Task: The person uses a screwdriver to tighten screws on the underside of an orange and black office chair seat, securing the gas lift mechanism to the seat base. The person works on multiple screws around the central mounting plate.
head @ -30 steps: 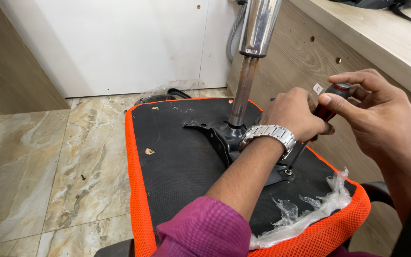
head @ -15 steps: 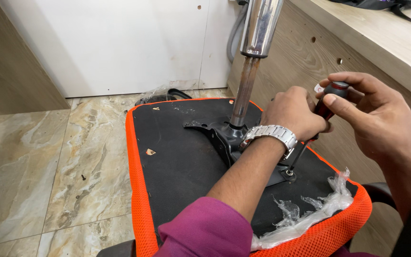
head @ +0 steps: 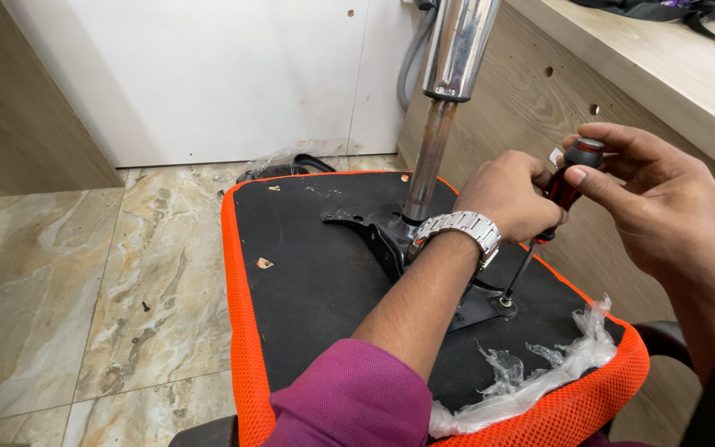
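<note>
An upturned office chair seat, black underneath with an orange mesh rim, lies in front of me. A black metal bracket with a chrome gas-lift column is fixed to it. My left hand, with a metal wristwatch, grips the lower handle of a red-and-black screwdriver. My right hand pinches the handle's top between thumb and fingers. The screwdriver's tip sits on a screw at the bracket's right corner.
Crumpled clear plastic clings to the seat's near right edge. A wooden desk side with holes stands close on the right. Small screws lie on the marble-tile floor at left. White panels back the scene.
My right hand's fingers have shifted round the handle's top, turning the screwdriver a little. The left hand stays on the handle and the tip stays on the screw.
</note>
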